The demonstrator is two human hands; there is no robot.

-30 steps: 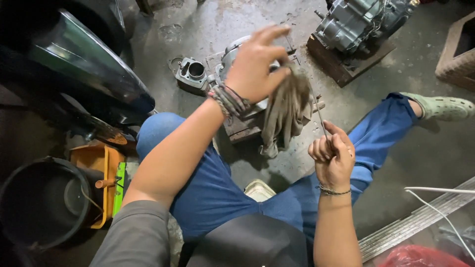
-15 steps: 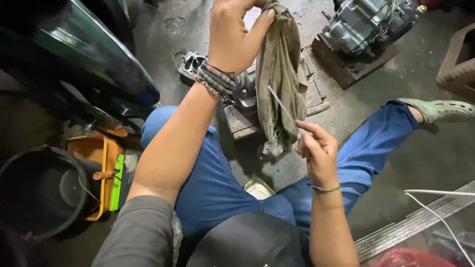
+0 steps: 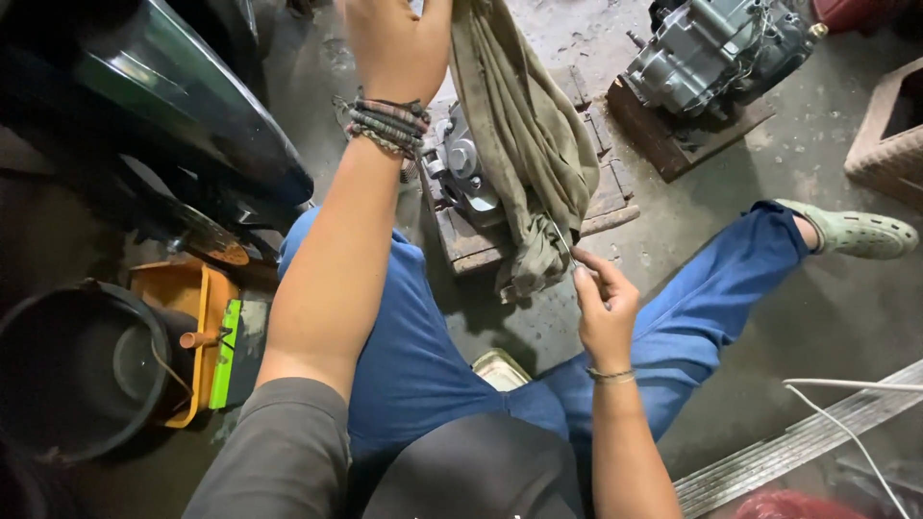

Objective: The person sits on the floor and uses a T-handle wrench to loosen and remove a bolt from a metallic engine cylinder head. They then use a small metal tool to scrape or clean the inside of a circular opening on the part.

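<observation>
My left hand [image 3: 394,43] is raised at the top of the view, gripping the upper end of a dirty tan rag [image 3: 524,144] that hangs down from it. My right hand [image 3: 604,303] is lower, fingers pinched on a thin metal rod [image 3: 567,245] whose tip pokes into the rag's lower folds. Behind the rag a grey engine part [image 3: 461,168] sits on a wooden block [image 3: 481,240] between my legs.
A second engine [image 3: 716,48] rests on a wooden base at the top right. A black bucket [image 3: 67,375] and an orange tray [image 3: 197,308] lie at the left under a dark motorcycle body [image 3: 163,115]. A small tin [image 3: 500,367] sits by my knee; metal strips [image 3: 798,442] lie at the lower right.
My left hand has lifted the rag higher, so it hangs stretched out. My right hand stays low with the thin rod against the rag's bottom end.
</observation>
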